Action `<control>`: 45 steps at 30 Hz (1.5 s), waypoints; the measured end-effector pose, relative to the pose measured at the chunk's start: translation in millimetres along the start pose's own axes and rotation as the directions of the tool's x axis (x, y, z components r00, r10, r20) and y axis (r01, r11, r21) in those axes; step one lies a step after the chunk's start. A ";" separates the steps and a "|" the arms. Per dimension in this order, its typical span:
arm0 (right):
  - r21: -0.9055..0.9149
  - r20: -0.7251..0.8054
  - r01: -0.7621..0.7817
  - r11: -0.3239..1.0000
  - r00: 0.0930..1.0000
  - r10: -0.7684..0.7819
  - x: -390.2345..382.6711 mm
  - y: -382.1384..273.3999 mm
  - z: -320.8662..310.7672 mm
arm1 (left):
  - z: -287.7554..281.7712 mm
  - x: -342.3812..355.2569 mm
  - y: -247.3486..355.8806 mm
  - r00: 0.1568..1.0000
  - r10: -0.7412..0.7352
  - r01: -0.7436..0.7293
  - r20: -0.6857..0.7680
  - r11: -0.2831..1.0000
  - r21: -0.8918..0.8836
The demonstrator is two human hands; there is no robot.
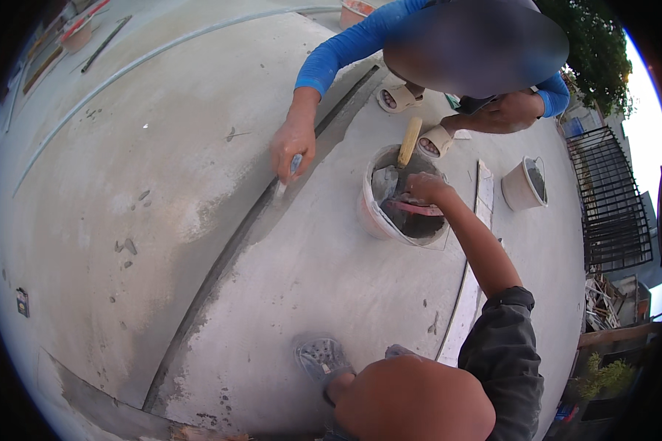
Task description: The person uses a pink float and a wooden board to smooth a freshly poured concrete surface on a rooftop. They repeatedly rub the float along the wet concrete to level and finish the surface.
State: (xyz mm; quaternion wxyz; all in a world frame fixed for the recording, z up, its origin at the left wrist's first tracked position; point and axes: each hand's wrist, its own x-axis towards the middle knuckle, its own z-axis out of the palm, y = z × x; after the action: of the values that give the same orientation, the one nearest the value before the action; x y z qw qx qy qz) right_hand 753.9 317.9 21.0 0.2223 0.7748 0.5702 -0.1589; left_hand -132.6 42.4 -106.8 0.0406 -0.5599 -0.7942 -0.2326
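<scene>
Outdoors, a pale, blotched concrete floor (309, 294), crossed by a long dark seam (206, 290), bore a round bucket (374, 214) of grey, pasty mix (424, 227). Inside, the right hand (425, 188) was curled beside a pink strip (419, 209), its grip unclear; the left was unseen. A co-worker's hand (293, 149) clasped a small tool (280, 191).

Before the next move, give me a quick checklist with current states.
1. Right hand inside the near bucket: ok, reaching in over the rim.
2. Grip on the pink strip-like thing: cannot tell, fingers partly hidden.
3. Left hand in view: not ok, it doesn't show.
4. Near bucket upright: ok, standing on the concrete floor.
5. Co-worker's hand clear of that bucket: ok, holding a tool beside it.
6. Bucket opening unobstructed: not ok, a yellow handle sticks up at the far rim.
</scene>
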 end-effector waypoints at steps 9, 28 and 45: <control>-0.053 0.109 0.198 0.979 0.975 -0.191 24.5 -15.1 26.5 | 46.5 25.7 71.0 0.994 0.072 -0.067 0.086 0.996 -0.060; 0.448 0.802 -0.458 0.768 0.586 -0.118 114.3 18.6 94.2 | 46.2 46.0 79.3 0.987 0.102 -0.090 0.122 0.990 -0.106; 0.674 0.453 -0.001 0.739 0.790 -0.412 90.6 24.1 113.6 | 22.8 18.1 39.6 0.984 0.066 -0.023 0.164 0.969 -0.247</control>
State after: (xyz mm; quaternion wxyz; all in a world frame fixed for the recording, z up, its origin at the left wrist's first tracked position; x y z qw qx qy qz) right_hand 804.9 325.8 -116.9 0.0850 0.6449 0.4719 -0.5951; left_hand -98.8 78.1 -108.3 -0.0917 -0.5963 -0.7473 -0.2786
